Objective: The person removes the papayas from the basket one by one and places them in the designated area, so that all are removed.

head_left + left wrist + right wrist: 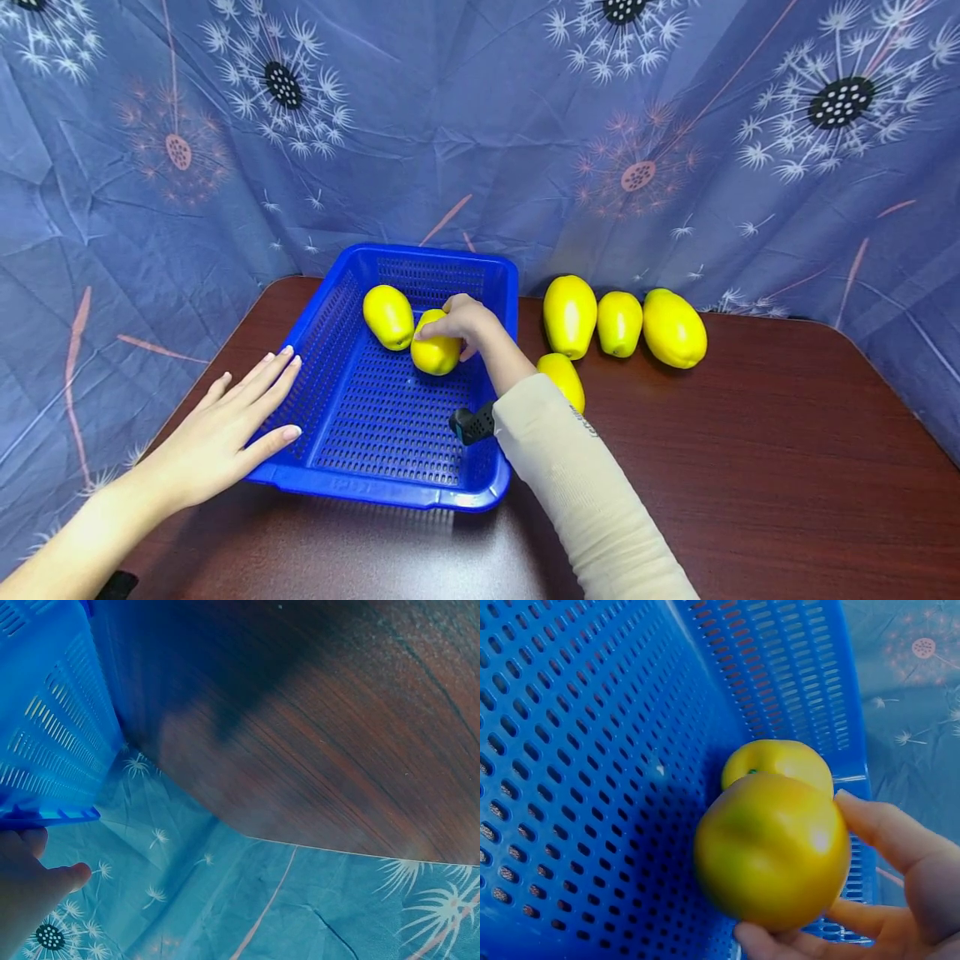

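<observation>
A smooth, glossy yellow oval mango-shaped fruit (435, 353) is sitting low inside the perforated blue plastic basket (341, 350), with the right hand (468, 321) curling its fingers round the fruit's top. Just beyond that grip, a second glossy yellow oval fruit (388, 316) is lying on the basket's floor, almost touching the held one.

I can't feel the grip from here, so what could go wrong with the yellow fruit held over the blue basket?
The right hand holds the smooth yellow plastic fruit mostly by its fingertips, so it may slip. Let go here, it could knock the other yellow fruit right beside it. The left hand only rests flat against the blue perforated plastic basket's rim, so a bump might slide the basket on the glossy brown wooden table.
</observation>
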`<state>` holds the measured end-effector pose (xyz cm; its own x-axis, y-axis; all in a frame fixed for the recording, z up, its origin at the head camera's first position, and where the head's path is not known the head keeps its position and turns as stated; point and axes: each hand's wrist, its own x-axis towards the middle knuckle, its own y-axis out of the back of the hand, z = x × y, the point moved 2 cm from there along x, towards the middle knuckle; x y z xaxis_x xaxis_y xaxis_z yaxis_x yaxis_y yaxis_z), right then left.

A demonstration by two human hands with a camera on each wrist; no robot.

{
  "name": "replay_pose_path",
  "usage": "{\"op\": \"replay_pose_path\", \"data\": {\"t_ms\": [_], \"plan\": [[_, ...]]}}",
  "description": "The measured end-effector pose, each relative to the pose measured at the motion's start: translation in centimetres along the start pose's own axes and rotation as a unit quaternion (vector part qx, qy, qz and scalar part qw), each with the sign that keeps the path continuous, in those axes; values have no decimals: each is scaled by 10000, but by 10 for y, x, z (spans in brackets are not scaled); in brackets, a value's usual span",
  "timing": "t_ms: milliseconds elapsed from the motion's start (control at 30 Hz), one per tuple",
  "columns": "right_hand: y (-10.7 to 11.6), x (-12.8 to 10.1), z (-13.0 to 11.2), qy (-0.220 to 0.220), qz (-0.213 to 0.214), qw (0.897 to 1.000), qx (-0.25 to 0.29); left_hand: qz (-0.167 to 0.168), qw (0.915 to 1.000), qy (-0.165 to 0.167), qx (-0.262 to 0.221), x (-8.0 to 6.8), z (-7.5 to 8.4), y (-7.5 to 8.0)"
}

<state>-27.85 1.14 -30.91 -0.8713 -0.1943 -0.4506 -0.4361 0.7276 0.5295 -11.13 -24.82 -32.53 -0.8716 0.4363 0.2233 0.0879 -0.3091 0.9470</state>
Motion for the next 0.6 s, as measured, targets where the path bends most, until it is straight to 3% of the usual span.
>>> {"op": "replay_pose_path", "data": {"t_ms": [367,600], "plan": [[12,-8,-9,354,-302,9908,1275,26,10000,-27,17,0,1,0],[24,-18,-17,641,-503,9710,2246,60,9999,-59,55,0,1,0]]}}
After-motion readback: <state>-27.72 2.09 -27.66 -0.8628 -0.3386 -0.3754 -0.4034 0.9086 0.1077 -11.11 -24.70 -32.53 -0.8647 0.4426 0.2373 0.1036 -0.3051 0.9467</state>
